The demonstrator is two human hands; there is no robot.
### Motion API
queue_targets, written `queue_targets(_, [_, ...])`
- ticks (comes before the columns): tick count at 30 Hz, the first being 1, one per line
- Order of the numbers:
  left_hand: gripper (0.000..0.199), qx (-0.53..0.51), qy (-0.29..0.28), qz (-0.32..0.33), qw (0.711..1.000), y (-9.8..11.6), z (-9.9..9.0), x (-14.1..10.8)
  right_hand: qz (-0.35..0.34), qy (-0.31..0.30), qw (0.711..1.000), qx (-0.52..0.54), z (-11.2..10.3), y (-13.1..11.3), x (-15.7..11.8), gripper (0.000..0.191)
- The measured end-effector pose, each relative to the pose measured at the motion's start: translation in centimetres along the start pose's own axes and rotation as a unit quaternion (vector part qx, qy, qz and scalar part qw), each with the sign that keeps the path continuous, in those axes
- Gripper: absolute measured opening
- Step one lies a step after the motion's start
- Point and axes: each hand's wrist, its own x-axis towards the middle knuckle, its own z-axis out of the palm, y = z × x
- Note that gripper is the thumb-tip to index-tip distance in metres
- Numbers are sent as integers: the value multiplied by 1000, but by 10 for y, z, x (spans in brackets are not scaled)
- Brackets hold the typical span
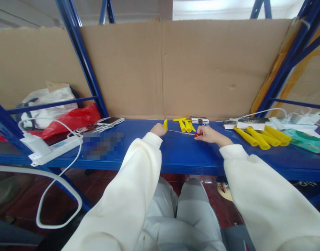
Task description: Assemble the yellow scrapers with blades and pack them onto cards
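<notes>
My left hand (157, 130) is closed around a yellow plastic piece (165, 124), whose upper end sticks out past my fingers. In my right hand (209, 135) is a screwdriver (181, 132) with a red handle and a long thin metal shaft. The shaft lies nearly level and points left, its tip at the yellow piece; whether it sits inside the piece cannot be made out. Just behind the shaft, several yellow T-shaped plastic parts (181, 124) lie on the blue shelf top (186, 153).
Several yellow tubes (257, 137) lie to the right, beside a green packet (304, 139). A small white stack with black clips (200, 120) is at the back. Leftward are a phone (111, 121), a white power strip (57, 149) with a looping cable, and a red bag (73, 120). Cardboard (201, 69) closes the back.
</notes>
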Motion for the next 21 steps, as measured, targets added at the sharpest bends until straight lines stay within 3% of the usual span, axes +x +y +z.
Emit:
queue_targets(9, [28, 39, 11, 1, 999, 2, -4, -8, -13, -72, 997, 22, -7, -5, -3, 37])
queue_targets(16, [28, 27, 14, -1, 1000, 0, -4, -6, -5, -8, 1000, 0, 3, 2, 1, 32])
queue_targets(21, [29, 23, 25, -2, 999, -1, -4, -6, 2, -42, 998, 43, 0, -5, -3, 29])
